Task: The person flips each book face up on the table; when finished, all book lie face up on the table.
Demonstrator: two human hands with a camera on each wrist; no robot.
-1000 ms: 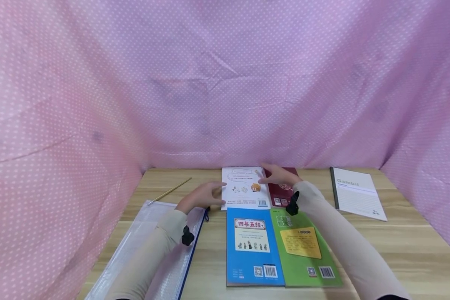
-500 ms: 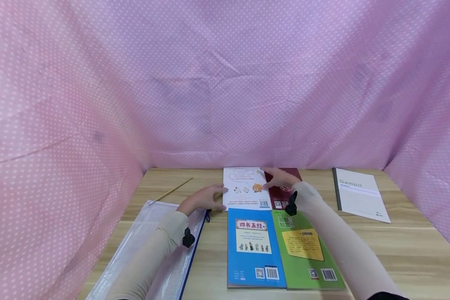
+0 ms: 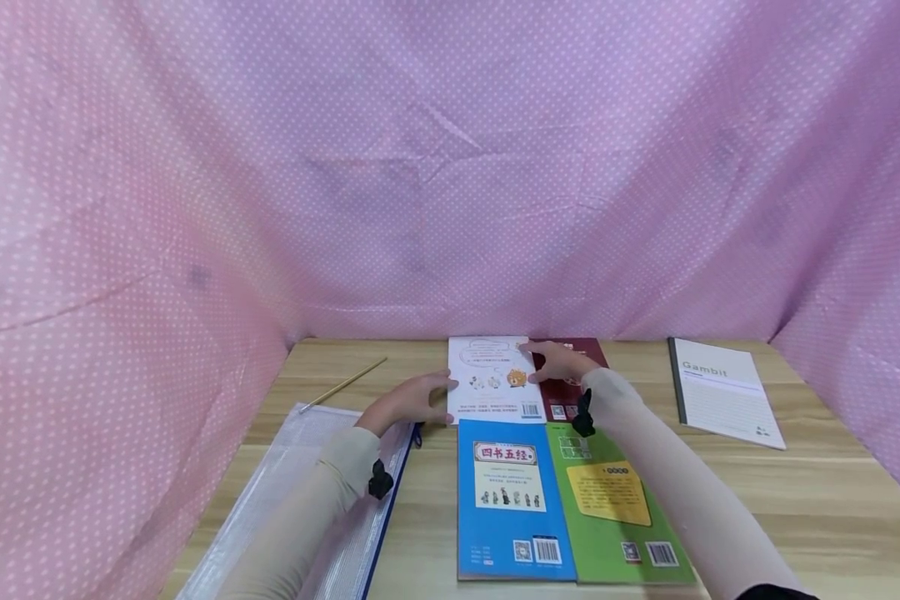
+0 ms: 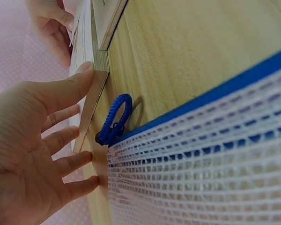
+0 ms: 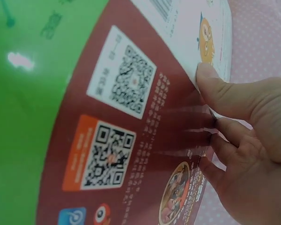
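Head view, centre: white book (image 3: 495, 377) edged by straight-fingered left hand (image 3: 408, 400), right hand (image 3: 562, 360) likewise flat; not yet lifted.

A Gambit notebook (image 3: 723, 392), pencil (image 3: 342, 384) and mesh pouch (image 3: 300, 492) lie apart.
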